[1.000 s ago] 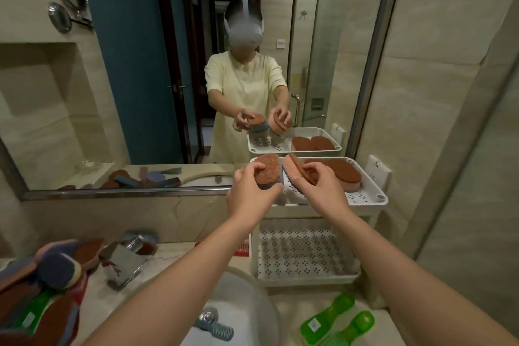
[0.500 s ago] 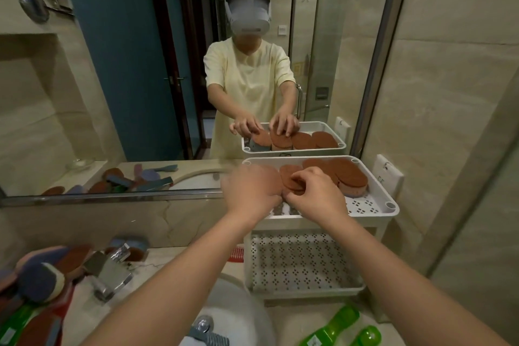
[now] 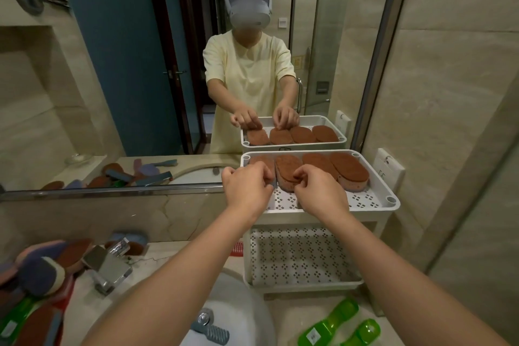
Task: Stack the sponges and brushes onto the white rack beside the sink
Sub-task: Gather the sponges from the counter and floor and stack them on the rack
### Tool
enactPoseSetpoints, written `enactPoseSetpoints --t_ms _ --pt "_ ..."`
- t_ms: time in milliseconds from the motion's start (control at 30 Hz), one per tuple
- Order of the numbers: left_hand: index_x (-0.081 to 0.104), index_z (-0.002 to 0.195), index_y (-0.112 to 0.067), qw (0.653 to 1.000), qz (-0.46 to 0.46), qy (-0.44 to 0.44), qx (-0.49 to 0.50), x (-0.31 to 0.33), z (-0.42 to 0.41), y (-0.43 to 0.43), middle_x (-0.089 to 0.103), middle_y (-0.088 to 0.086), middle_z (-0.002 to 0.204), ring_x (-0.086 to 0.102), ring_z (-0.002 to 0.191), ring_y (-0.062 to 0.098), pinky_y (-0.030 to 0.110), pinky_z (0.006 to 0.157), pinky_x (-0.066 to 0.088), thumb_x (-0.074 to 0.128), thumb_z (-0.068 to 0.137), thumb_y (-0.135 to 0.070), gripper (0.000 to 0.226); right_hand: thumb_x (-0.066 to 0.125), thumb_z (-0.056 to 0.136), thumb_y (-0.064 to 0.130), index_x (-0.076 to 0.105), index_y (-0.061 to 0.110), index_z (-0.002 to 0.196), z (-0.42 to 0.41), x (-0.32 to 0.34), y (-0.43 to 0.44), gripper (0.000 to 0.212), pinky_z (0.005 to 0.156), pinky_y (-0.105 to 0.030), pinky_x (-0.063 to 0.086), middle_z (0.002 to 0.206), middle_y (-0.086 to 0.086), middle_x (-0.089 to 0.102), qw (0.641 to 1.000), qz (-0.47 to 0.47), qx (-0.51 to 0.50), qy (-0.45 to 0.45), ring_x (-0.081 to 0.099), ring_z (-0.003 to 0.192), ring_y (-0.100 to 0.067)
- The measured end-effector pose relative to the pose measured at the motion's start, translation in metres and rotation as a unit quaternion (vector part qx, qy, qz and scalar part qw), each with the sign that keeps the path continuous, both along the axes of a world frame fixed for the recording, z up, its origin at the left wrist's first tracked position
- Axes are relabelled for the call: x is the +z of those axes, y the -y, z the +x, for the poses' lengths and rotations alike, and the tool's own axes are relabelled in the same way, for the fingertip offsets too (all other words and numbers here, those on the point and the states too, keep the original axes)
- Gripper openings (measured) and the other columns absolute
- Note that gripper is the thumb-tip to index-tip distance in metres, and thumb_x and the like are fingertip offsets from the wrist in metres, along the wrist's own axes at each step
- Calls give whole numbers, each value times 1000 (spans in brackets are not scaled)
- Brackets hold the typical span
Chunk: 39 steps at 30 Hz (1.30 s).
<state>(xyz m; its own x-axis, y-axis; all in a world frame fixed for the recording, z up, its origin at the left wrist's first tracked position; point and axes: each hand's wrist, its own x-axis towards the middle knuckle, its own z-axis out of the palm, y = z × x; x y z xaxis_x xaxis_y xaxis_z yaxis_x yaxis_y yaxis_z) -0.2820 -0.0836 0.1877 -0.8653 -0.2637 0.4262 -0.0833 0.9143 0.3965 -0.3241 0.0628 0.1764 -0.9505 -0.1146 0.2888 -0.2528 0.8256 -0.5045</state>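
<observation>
Many sponges lie in a pile [image 3: 42,270] at the far left of the counter [image 3: 151,260], brown ones and blue ones mixed. One green brush [image 3: 14,320] pokes out below the pile. Next comes a shiny tap [image 3: 109,267] that leans over the white sink [image 3: 247,306]. A small grey brush [image 3: 214,333] lies in the sink by the drain.

Both arms reach over the sink to the white rack [image 3: 390,201]. The rack stands on the counter just to the right of the sink and has two shelves. The hands are at the top shelf, close side by side but not touching. The left hand [image 3: 247,191] has its fingers curled on the near end of the first sponge [image 3: 262,161], at the left end of the shelf. The right hand [image 3: 320,194] pinches the near end of the second sponge [image 3: 288,170], just beside the first. Two more sponges [image 3: 349,173] lie to the right of these. All four sit in a row, brown side up. The bottom shelf [image 3: 303,258] is full of little holes.

Two green brushes [image 3: 328,323] lie on the counter in front of the rack, at the far right.
</observation>
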Motion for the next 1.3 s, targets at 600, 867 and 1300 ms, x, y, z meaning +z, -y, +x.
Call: enactPoseSetpoints --t_ms 600,867,1300 --pt "62 75 -45 968 228 -107 6 -6 43 7 64 -26 74 49 86 -21 32 101 32 56 83 -36 13 53 82 30 65 35 92 28 14 12 16 56 -28 46 86 18 57 988 -63 99 -101 55 77 -3" --pt "62 94 -38 926 347 -145 42 -23 104 58 64 -21 90 58 82 -7 29 77 55 59 90 -25 13 57 84 16 67 31 95 81 16 86 21 74 -25 48 93 16 60 940 -198 267 -77 57 86 -2" --pt "62 79 -39 884 364 -175 234 -93 232 176 67 -19 81 63 79 0 27 71 50 61 84 -19 20 59 83 11 69 24 97 169 -56 224 22 71 -19 44 96 11 61 879 -220 414 87 57 82 0"
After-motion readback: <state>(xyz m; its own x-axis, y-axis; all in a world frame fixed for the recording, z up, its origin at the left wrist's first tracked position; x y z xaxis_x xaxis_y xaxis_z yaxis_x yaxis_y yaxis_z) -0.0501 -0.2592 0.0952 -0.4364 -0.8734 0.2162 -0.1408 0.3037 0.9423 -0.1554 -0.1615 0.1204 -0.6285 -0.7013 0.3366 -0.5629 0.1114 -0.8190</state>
